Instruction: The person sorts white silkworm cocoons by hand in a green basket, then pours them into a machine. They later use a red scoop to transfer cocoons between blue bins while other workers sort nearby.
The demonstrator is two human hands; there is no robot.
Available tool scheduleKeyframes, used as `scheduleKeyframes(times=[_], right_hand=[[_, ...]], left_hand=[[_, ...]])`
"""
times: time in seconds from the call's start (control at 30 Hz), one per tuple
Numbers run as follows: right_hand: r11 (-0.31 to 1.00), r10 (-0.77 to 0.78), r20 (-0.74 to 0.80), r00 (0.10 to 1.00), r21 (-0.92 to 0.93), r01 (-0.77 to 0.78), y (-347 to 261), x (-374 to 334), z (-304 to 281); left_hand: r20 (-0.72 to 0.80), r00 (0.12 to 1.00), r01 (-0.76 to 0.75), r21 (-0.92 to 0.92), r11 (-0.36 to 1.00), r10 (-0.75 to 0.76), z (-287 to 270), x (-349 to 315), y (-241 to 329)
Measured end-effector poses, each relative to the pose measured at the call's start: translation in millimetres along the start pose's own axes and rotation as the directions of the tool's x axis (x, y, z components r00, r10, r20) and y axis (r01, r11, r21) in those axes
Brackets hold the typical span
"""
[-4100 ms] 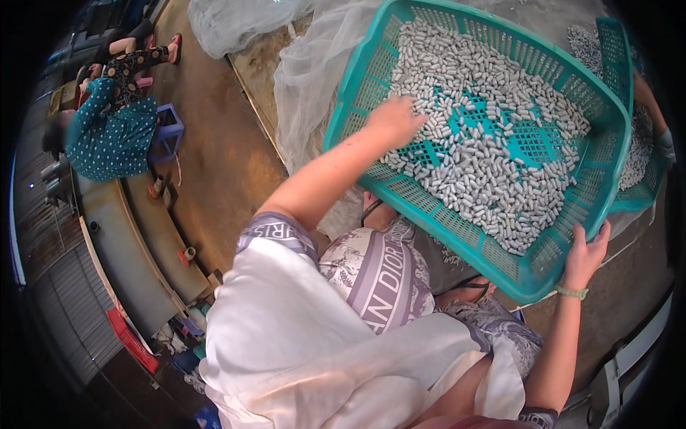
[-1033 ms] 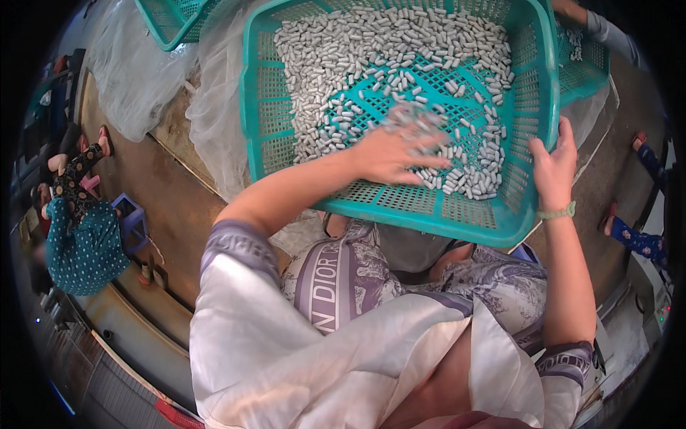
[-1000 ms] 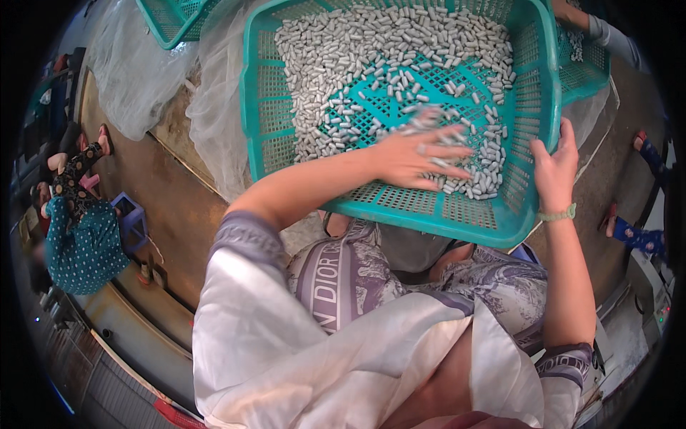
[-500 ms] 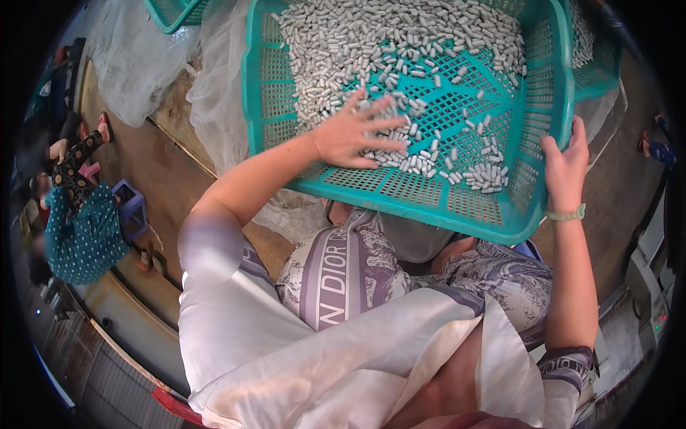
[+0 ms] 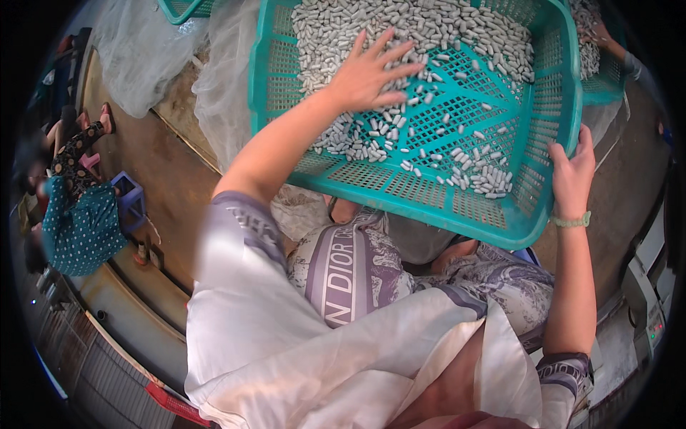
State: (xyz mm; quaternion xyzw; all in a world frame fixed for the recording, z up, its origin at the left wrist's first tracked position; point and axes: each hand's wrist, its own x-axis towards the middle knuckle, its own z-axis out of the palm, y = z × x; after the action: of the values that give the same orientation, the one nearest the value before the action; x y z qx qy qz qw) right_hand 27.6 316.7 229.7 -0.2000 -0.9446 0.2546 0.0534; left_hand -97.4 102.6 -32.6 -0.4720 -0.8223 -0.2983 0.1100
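Note:
A large teal plastic basket (image 5: 421, 193) with mesh sides and floor lies tilted in front of me above my knees. Small pale grey capsule-shaped pieces (image 5: 429, 21) are heaped along its far side and left, with loose ones strewn over the mesh and a cluster in the near right corner. My left hand (image 5: 370, 75) rests over the pieces at the heap's edge, fingers spread and gripping nothing visible. At the basket's right rim my right hand (image 5: 574, 175) holds on, its fingers partly hidden behind the rim; a pale green bracelet (image 5: 572, 220) circles that wrist.
Another teal basket (image 5: 604, 89) with similar pieces stands at far right, where another person's hand (image 5: 606, 39) reaches in. Sheer white netting (image 5: 225, 93) hangs left of my basket. Further left sit a person in dotted teal clothing (image 5: 82, 229) and a blue stool (image 5: 128, 200).
My left hand has moved away from me across the pieces, baring more mesh near the middle. My right hand keeps its hold. Another person's hand has appeared at the far right basket.

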Motion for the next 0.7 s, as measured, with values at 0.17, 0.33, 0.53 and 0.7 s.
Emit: scheduleKeyframes(times=[0.17,0.33,0.53,0.7], right_hand=[[0.999,-0.017,-0.03,0.999,-0.035,0.016,-2.5,0.4,2.6],[0.998,0.022,0.001,1.0,0.065,-0.022,-2.0,0.2,2.0],[0.999,0.018,0.023,1.0,0.029,-0.019,2.3,-9.1,7.5],[0.999,0.035,-0.003,0.999,0.021,-0.035,-0.9,-7.6,4.6]], left_hand=[[0.095,0.934,-0.308,-0.277,0.91,0.345,-17.4,-29.2,56.7],[-0.153,0.973,-0.188,-0.08,0.979,0.174,-9.3,60.7,74.5],[-0.409,0.906,0.046,-0.164,0.985,-0.111,-37.9,45.0,23.3],[0.109,0.983,-0.085,-0.431,0.898,0.145,-36.9,-17.4,52.6]])
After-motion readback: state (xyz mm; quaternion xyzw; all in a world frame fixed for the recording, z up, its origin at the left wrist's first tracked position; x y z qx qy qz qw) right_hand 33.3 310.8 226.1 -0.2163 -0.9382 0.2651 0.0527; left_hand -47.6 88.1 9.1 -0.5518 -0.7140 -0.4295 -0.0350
